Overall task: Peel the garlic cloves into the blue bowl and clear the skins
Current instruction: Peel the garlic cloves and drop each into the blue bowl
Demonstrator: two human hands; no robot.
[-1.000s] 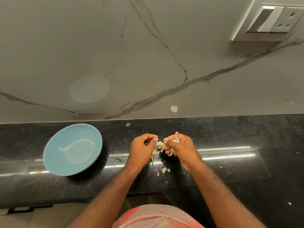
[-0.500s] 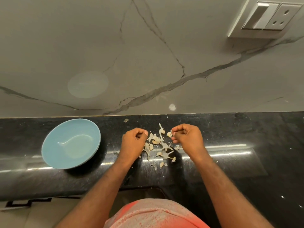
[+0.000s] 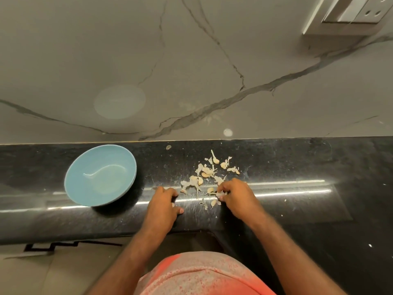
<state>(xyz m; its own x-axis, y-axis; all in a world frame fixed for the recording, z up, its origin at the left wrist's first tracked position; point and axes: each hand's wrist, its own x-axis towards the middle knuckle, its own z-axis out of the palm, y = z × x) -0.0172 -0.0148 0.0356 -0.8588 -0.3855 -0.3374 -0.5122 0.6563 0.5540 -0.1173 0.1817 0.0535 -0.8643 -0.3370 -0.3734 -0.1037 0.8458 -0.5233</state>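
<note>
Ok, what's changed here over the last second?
The garlic that both hands gripped together was let go: loose pale cloves and papery skins now lie scattered on the black stone counter. The left hand drew back and rests on the counter. The right hand pinches a pale piece at the pile's near edge. The empty round blue bowl stayed put.
</note>
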